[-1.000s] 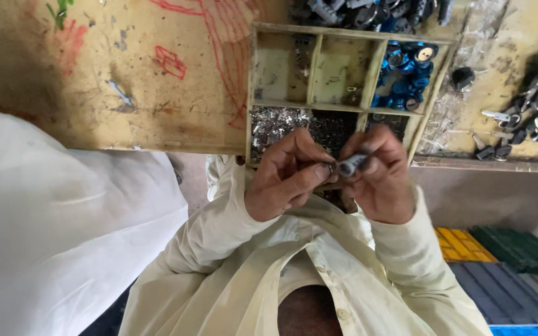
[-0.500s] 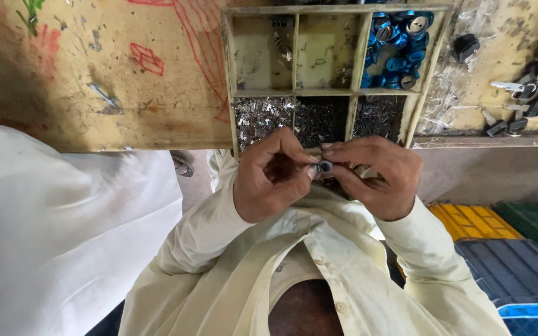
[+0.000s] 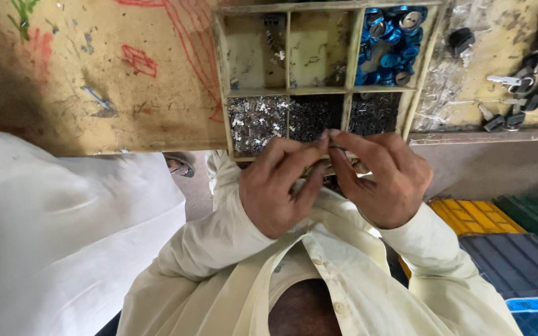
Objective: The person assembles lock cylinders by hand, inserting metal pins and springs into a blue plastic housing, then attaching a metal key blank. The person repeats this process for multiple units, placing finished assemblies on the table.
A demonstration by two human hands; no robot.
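Looking down through the head view, a small metal part (image 3: 334,149) is seen pinched between the fingertips of both hands, just below the near edge of the compartment tray (image 3: 286,88). The left hand (image 3: 279,186) lies at 9 o'clock of the part, the right hand (image 3: 386,180) at 3 o'clock; both are closed narrowly on it and meet at the tips, so neither is nearer. Only a thin dark sliver of the part is exposed; its long axis appears to run roughly 9-to-3, though this cannot be told with certainty.

At 12 o'clock of the hands, three lower tray compartments are noted with small silvery and dark pieces. Blue capped pieces (image 3: 388,45) are recorded in the upper compartment at 1 o'clock. Dark keys (image 3: 533,81) lie well apart at 2 o'clock on the counter (image 3: 82,74). A white cloth (image 3: 51,242) is noted at 8 o'clock. Nothing stands between the hands and the tray.
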